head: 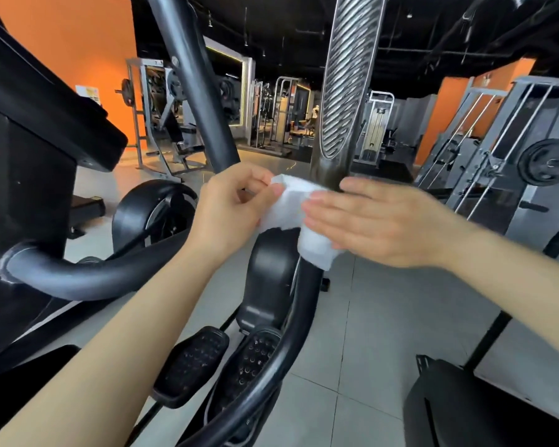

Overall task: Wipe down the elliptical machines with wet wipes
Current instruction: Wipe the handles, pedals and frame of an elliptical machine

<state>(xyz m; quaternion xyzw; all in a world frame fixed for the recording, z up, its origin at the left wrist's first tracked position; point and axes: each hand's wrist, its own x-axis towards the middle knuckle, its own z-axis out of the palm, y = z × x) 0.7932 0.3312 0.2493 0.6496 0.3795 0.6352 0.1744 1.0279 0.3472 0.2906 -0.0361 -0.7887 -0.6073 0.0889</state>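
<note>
My left hand [229,208] pinches the top of a white wipe [299,221] between curled fingers. My right hand [378,224] lies flat, fingers straight, pressing the wipe against the elliptical's handlebar [346,101].

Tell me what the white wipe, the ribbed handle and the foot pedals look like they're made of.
Wipe: soft, thin, matte nonwoven cloth, judging by its crumples and limp hang. Ribbed handle: probably glossy rubber or plastic grip over a tube; its diagonal ridges catch highlights. Foot pedals: black moulded plastic or rubber, matte, with raised studs for tread. None is certain from sight alone.
</note>
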